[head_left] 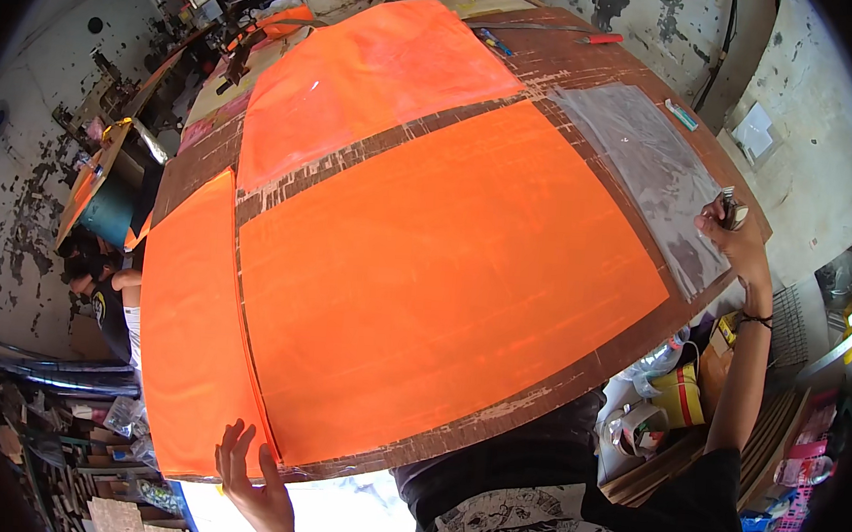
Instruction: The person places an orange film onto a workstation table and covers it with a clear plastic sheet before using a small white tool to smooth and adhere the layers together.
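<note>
Orange sheets lie flat on a worn brown table (592,369). The largest, a smooth orange sheet (445,277), covers the middle. To its left is a narrower orange stack (190,319) with layered edges. My left hand (257,487) is open at the near end of this stack, fingers spread over its edge. At the table's right edge, my right hand (741,247) is closed round a small bundle (733,210) with pale and dark edges; its kind is unclear. Beside that hand lies a stack of clear plastic sheets (641,162). Farther back is a glossier orange sheet (380,75).
A red-handled tool (600,39) and a small teal-and-white tube (681,114) lie toward the far right of the table. Another person (113,294) is low at the left. Below the right edge stand a yellow container (679,394) and wooden boards (775,434).
</note>
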Tool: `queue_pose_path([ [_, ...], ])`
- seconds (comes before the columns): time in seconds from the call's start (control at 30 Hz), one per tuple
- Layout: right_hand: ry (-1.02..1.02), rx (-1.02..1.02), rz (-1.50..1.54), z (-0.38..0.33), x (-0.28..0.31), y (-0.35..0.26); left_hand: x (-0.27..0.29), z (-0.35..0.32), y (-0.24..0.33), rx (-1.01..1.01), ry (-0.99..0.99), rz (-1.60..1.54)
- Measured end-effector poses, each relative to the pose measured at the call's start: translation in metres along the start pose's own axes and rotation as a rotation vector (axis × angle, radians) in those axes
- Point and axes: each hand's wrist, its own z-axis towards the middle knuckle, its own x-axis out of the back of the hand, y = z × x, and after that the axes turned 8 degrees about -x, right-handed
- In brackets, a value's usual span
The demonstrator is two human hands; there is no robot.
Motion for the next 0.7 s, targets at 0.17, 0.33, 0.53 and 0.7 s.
queue_pose_path([
  [0.17, 0.312, 0.234, -0.390, 0.030, 0.018, -0.023, -0.011, 0.001, 0.029, -0.193, -0.109, -0.173],
  [0.33, 0.515, 0.548, -0.809, 0.056, 0.015, -0.094, -0.025, 0.013, 0.058, -0.383, -0.349, -0.189],
  [0.53, 0.664, 0.819, -0.896, 0.071, 0.001, -0.184, -0.043, 0.012, 0.061, -0.443, -0.459, -0.169],
  [0.7, 0.488, 0.715, -0.976, 0.117, 0.018, -0.215, -0.045, 0.010, 0.059, -0.445, -0.403, -0.166],
])
